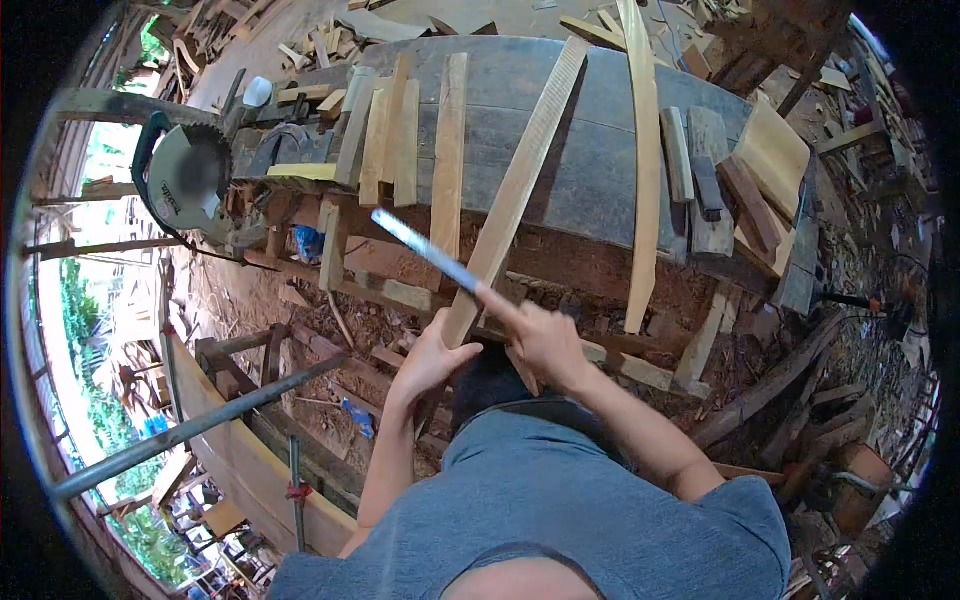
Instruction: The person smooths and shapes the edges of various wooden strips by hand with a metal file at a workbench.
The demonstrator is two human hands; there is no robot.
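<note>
My left hand is closed round the near end of a long wooden strip, with the thumb pointing right. The strip leans away from me across the front edge of the workbench, and fine marks run across its upper face. In my right hand is a long, thin, flat metal tool, shiny and bluish; its exact kind does not show. The tool crosses over the strip just beyond my left hand, its tip pointing up and left. My right fingers hide its near end.
Several wooden pieces lie on the bench's left half. A long curved board overhangs its front edge on the right, beside stacked offcuts. A circular saw stands at the left end. A metal pipe crosses the lower left.
</note>
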